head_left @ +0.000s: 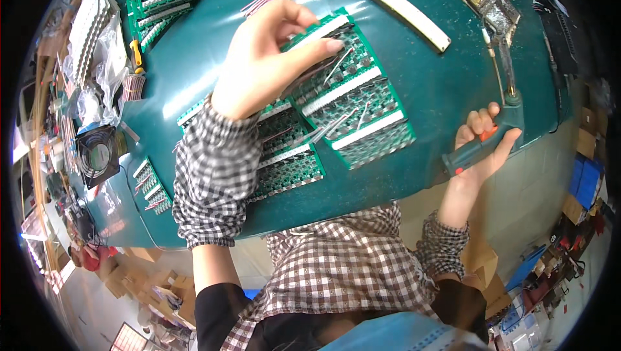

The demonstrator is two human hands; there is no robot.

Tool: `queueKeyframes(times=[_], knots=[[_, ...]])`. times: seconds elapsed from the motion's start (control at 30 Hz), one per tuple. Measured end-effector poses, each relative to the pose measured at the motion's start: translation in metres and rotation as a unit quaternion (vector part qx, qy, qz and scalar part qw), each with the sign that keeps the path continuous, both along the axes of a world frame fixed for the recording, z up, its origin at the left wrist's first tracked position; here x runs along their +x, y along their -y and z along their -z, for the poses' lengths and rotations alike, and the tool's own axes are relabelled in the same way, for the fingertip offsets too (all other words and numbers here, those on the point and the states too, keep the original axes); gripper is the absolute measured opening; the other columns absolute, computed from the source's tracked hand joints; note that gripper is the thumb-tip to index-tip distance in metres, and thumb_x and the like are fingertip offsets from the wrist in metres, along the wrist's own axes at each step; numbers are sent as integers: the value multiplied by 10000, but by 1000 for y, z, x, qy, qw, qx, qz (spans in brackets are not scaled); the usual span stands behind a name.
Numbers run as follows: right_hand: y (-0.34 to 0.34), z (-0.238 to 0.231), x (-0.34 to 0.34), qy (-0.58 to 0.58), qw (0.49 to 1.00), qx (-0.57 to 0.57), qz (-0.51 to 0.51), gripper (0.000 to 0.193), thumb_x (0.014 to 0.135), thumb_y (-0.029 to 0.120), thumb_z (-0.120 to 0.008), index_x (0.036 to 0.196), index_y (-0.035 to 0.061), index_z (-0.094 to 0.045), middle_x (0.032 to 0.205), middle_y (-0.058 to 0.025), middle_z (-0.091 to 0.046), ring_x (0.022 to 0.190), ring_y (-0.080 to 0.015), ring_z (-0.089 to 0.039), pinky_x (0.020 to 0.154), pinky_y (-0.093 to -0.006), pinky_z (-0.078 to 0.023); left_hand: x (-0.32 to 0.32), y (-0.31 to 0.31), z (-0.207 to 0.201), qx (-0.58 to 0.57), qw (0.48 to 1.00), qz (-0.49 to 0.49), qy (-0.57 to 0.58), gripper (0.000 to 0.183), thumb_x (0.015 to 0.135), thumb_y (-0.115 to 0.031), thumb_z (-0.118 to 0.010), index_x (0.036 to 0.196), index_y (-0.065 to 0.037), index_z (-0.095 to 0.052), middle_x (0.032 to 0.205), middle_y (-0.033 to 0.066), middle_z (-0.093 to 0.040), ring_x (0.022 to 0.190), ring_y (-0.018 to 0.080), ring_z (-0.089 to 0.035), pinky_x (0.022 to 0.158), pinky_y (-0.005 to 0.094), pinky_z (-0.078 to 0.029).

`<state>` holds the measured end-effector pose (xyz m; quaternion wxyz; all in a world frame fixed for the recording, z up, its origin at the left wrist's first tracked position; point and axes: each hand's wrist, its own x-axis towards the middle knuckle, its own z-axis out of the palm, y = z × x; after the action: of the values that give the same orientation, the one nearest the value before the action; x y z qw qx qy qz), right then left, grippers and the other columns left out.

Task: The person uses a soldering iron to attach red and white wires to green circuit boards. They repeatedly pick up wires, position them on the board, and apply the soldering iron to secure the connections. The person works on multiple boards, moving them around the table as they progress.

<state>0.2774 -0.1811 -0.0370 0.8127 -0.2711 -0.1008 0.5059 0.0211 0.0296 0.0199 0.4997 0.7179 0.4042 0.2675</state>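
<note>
Blue mask fabric point(401, 335) edged the foreground. Left hand point(262, 57) arched over the green circuit board point(372, 99), mid-table point(420, 86); grip indeterminable. Right hand point(485, 167) wrapped the green gun-shaped tool point(467, 156). Judged best: board steadied, loose wires point(333, 125) undisturbed.

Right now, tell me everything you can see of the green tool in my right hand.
The green tool looks plastic and pistol-shaped, with an orange-red trigger and a red dot near the handle's end. Slim metal-looking shafts run from its nose toward the dark metal stand; whether they touch it is unclear. Your right hand grips the handle, angled down-left.
</note>
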Motion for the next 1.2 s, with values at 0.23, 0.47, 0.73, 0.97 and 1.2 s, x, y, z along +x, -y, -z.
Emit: queueKeyframes(times=[0.23, 0.47, 0.73, 0.97, 1.2], knots=[[-1, -1, 3, 4, 999, -26, 27, 513, 894, 493, -525, 1106, 28, -477, 803, -21, -512, 758, -137, -502, 616, -277, -483, -27, 38, -43, -171, 936, -125, 282, 262, 822, -43, -668, 1016, -14, -494, 979, 74, -636, 882, 100, -597, 814, 231, -465], [-11, -11, -8, 56, 986, -115, 103, 500, 900, 498, -511, 1102, 42, -484, 797, -12, -516, 752, -134, -504, 613, -267, -474, -33, 56, -44, -202, 899, -151, 359, 250, 837, -50, -649, 1018, -24, -479, 918, 80, -655, 842, 99, -607, 789, 238, -466], [-8, -6, -8, 70, 986, -125, 91, 491, 898, 506, -509, 1093, 56, -488, 789, -6, -515, 759, -129, -513, 619, -264, -467, -39, 63, -54, -212, 889, -160, 373, 257, 840, -54, -653, 1021, -20, -473, 918, 88, -657, 829, 105, -613, 770, 237, -480], [-9, -7, -10, 68, 985, -126, 100, 490, 899, 508, -505, 1084, 55, -488, 786, -5, -509, 747, -131, -504, 617, -260, -464, -39, 62, -51, -210, 889, -158, 376, 252, 842, -42, -648, 1022, -14, -475, 925, 91, -652, 824, 105, -612, 762, 230, -484], [-11, -13, -14, 92, 980, -135, 111, 488, 909, 504, -490, 1080, 47, -486, 785, -6, -505, 741, -129, -495, 609, -254, -458, -39, 61, -49, -217, 890, -163, 366, 253, 840, -43, -650, 1023, -13, -478, 911, 84, -650, 821, 98, -612, 758, 222, -484]])
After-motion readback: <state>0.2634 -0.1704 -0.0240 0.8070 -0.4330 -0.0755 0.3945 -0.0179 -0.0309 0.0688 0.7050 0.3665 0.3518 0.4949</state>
